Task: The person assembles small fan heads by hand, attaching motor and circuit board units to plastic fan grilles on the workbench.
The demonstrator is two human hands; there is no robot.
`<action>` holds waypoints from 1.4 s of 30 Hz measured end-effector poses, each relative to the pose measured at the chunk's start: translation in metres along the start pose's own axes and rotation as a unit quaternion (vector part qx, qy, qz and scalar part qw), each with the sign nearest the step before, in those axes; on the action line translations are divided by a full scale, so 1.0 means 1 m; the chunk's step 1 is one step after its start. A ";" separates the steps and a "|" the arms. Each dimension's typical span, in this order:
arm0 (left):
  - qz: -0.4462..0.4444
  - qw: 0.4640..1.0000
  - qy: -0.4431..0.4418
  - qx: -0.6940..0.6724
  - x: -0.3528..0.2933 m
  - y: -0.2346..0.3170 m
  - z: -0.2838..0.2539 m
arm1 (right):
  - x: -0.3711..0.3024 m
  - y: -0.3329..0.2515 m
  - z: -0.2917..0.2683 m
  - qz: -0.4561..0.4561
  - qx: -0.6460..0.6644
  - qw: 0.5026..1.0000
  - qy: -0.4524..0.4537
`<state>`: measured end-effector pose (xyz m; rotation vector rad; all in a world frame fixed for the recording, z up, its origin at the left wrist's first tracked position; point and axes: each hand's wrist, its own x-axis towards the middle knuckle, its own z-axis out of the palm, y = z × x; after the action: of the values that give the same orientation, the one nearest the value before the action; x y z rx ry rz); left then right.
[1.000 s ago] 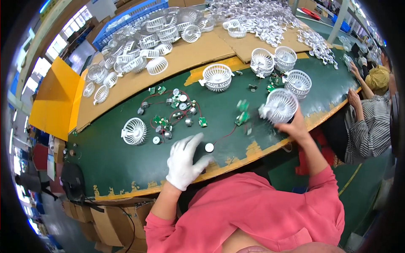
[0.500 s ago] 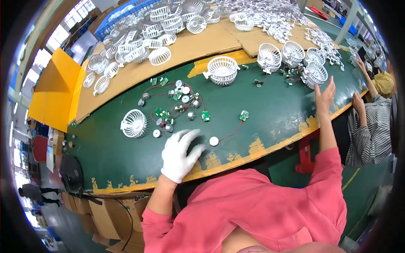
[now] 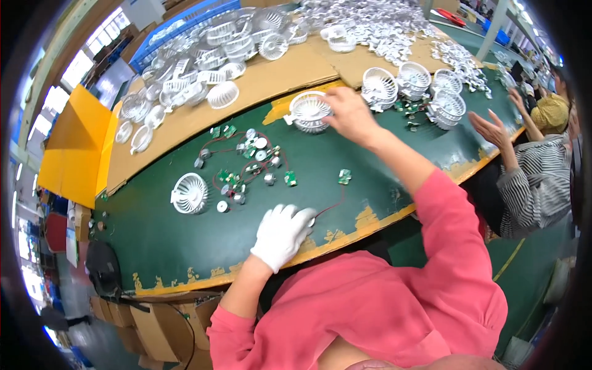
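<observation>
My right hand (image 3: 353, 116), bare, reaches across the bench with its fingers closed on the right rim of a white slatted plastic fan cage (image 3: 306, 111). My left hand (image 3: 282, 237), in a white glove, is low over the green bench top near its front edge. Its fingertips close on a small round motor (image 3: 312, 221), mostly hidden by the glove. A thin red wire runs from this motor to a small green circuit board (image 3: 345, 177). Another white fan cage (image 3: 190, 193) rests on the bench farther left.
Wired motors and circuit boards lie in a tangle (image 3: 250, 163) mid-bench. More fan cages (image 3: 446, 109) stand at the right. Cardboard (image 3: 271, 77) along the back bears heaps of white parts beside a blue crate (image 3: 185, 28). A co-worker in a striped top (image 3: 536, 191) sits at right.
My right hand has swung left from the right end of the bench onto the fan cage. My left hand has moved right and down onto the small motor. The view has shifted slightly.
</observation>
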<state>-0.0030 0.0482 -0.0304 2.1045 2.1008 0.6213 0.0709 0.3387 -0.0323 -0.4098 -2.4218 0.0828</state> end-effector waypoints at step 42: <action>-0.086 0.996 0.020 -0.030 -0.033 0.011 -0.017 | -0.083 -0.130 -0.059 -0.217 0.063 0.938 -0.262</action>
<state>0.0022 0.0119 -0.0177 1.8696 2.2251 0.7003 0.1335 0.1868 -0.0164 0.2469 -2.9490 0.1685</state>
